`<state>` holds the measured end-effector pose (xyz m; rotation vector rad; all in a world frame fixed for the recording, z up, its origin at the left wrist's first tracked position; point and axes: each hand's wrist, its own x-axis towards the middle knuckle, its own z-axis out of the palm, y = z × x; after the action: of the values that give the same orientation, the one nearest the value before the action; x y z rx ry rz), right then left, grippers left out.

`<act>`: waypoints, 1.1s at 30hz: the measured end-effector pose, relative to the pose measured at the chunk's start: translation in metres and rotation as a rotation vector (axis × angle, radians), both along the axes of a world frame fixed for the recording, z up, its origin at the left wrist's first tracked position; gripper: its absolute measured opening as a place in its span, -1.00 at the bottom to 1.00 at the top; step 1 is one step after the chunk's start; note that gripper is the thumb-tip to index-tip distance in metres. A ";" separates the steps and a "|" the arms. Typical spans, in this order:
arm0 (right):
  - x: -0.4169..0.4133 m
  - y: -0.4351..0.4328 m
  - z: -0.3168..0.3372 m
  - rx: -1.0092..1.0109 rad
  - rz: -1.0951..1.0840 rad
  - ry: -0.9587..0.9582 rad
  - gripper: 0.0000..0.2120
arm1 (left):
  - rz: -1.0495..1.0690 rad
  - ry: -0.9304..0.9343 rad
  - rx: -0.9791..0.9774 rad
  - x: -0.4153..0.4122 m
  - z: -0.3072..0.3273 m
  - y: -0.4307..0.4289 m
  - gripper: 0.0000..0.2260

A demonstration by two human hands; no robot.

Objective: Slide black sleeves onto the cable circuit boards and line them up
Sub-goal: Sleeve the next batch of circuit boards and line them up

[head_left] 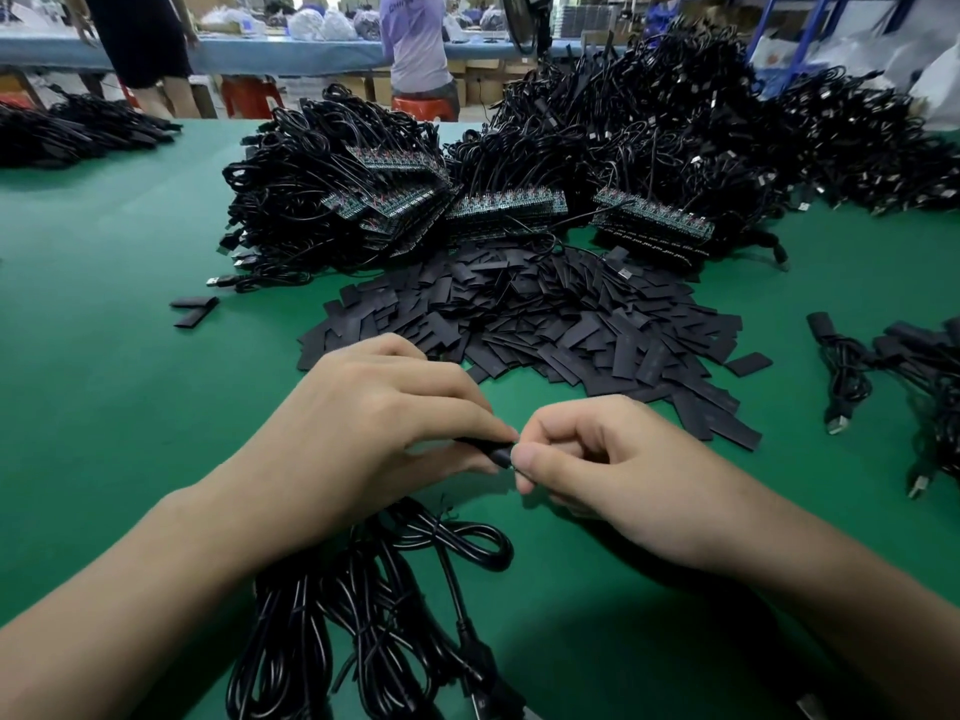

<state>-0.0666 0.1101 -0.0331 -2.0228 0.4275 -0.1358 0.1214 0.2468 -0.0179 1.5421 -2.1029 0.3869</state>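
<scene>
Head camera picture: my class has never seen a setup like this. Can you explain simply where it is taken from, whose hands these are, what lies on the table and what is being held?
There is no machine here. A person wears a camera on the head, so you look forward and down at their own two hands. The left hand and the right hand meet above a green table and together pinch a thin black sleeve. What is inside it is hidden by the fingers. Beyond the hands lies a pile of flat black sleeves. Behind that stand stacks of circuit boards, joined to black cables heaped high. More coiled cables lie under the wrists. Other people stand in the background.
</scene>
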 end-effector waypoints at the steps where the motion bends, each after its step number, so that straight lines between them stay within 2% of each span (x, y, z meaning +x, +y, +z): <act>1: 0.000 0.000 -0.001 0.004 0.002 -0.002 -0.76 | -0.002 0.020 0.012 -0.001 -0.001 0.000 -0.86; 6: 0.001 -0.001 0.004 0.146 -0.062 -0.093 -0.85 | 0.055 0.159 0.028 -0.001 -0.001 -0.001 -0.83; 11: -0.004 -0.008 0.008 0.037 -0.143 -0.127 -0.84 | 0.119 0.308 -0.009 -0.003 -0.001 -0.002 -0.81; 16: -0.002 -0.006 0.006 0.020 -0.191 -0.097 -0.82 | 0.113 0.314 -0.003 -0.006 0.000 -0.001 -0.82; 22: 0.002 0.000 0.005 0.107 -0.169 -0.107 -0.82 | 0.048 0.282 0.039 -0.010 -0.001 -0.001 -0.84; 33: -0.001 -0.001 0.011 0.155 -0.183 -0.182 -0.87 | 0.102 0.312 -0.022 -0.008 -0.002 -0.002 -0.84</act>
<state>-0.0680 0.1090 -0.0222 -1.7991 0.4916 -0.3852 0.1131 0.2445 -0.0194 1.5865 -1.7809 0.1886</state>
